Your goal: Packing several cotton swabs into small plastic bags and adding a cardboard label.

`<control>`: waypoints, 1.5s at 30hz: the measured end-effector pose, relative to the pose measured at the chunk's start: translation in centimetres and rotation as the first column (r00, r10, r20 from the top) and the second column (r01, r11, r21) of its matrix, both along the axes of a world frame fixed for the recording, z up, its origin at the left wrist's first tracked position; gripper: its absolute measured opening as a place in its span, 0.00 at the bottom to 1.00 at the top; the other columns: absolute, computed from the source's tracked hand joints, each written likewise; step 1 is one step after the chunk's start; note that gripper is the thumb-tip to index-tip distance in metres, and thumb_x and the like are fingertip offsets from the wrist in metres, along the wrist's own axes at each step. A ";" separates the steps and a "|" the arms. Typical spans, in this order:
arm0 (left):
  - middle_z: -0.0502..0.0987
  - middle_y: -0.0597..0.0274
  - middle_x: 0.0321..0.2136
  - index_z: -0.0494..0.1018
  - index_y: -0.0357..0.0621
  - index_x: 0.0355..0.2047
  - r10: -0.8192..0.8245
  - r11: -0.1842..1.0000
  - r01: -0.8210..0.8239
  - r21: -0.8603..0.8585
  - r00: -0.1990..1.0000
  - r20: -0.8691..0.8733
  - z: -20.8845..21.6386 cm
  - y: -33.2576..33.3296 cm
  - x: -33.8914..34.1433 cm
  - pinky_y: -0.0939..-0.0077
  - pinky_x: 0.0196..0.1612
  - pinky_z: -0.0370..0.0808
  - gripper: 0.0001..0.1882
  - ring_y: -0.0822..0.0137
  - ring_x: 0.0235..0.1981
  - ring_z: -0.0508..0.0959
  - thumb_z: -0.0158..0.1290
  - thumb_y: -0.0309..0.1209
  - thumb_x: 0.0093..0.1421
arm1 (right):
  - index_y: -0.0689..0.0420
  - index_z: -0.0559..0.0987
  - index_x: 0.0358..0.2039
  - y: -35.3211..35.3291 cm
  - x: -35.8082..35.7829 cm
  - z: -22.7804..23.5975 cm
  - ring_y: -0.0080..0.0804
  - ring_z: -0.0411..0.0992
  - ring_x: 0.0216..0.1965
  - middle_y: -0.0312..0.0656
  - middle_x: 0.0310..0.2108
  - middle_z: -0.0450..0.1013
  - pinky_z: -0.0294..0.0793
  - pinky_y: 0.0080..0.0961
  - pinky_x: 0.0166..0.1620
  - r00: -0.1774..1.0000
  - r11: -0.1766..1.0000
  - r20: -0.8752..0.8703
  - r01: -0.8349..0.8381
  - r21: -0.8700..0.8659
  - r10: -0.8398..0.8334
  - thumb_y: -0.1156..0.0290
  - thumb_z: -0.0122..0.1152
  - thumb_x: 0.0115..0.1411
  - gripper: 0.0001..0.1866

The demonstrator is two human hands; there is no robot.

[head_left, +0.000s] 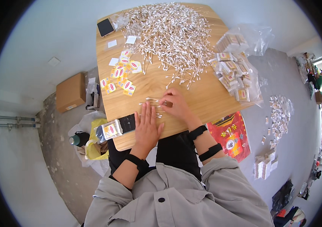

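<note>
A few loose cotton swabs (153, 99) lie on the wooden table in front of me. My left hand (147, 130) rests flat on the tabletop with its fingers stretched out, the fingertips at these swabs. Just right of it, my right hand (176, 105) is closed, thumb and fingers pinched on the ends of the cotton swabs; how many are in the pinch is hidden. Beside my left hand, at the table's near edge, a clear packet of cotton swabs (112, 129) with a yellow-and-white label lies on a black flat piece (128, 123).
A large heap of cotton swabs (176, 34) covers the table's far side. Yellow-and-white cards (122, 72) and a phone (105, 27) lie left. Filled packets (232, 72) in clear plastic lie right. A red bag (231, 136), a cardboard box (71, 92) and more packets (280, 113) are below.
</note>
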State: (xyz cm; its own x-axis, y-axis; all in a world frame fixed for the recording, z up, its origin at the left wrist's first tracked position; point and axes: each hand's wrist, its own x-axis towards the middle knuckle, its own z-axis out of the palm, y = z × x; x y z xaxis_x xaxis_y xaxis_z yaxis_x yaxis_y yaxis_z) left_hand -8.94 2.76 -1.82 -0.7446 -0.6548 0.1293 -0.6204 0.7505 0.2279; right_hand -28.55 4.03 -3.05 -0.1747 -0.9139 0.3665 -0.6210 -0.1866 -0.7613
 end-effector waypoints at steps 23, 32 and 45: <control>0.52 0.45 0.67 0.49 0.34 0.67 0.049 0.998 -0.041 0.053 0.989 -0.142 -0.4 -2.4 -0.3 0.40 0.68 0.41 0.58 0.50 0.70 0.50 0.65 0.53 0.45 | 0.51 0.82 0.23 -1.8 0.6 -0.2 0.39 0.72 0.33 0.38 0.28 0.70 0.72 0.35 0.39 0.982 0.982 -0.036 0.185 0.045 -0.184 0.68 0.69 0.45 0.05; 0.48 0.40 0.68 0.47 0.33 0.67 0.170 0.984 -0.163 0.071 0.978 -0.123 -0.1 -1.7 0.6 0.38 0.67 0.43 0.58 0.48 0.70 0.49 0.65 0.52 0.46 | 0.51 0.82 0.22 -2.5 0.6 -0.6 0.38 0.73 0.31 0.39 0.29 0.71 0.73 0.34 0.37 0.931 0.958 0.246 0.231 0.170 -0.268 0.71 0.68 0.44 0.02; 0.49 0.40 0.68 0.46 0.33 0.67 0.033 0.989 -0.001 0.148 0.977 -0.210 0.9 -2.6 -0.2 0.50 0.68 0.49 0.54 0.47 0.69 0.50 0.64 0.45 0.50 | 0.59 0.78 0.44 0.0 1.2 -0.3 0.35 0.69 0.49 0.42 0.43 0.70 0.68 0.29 0.54 0.822 0.965 0.517 0.260 0.035 -0.240 0.71 0.54 0.64 0.11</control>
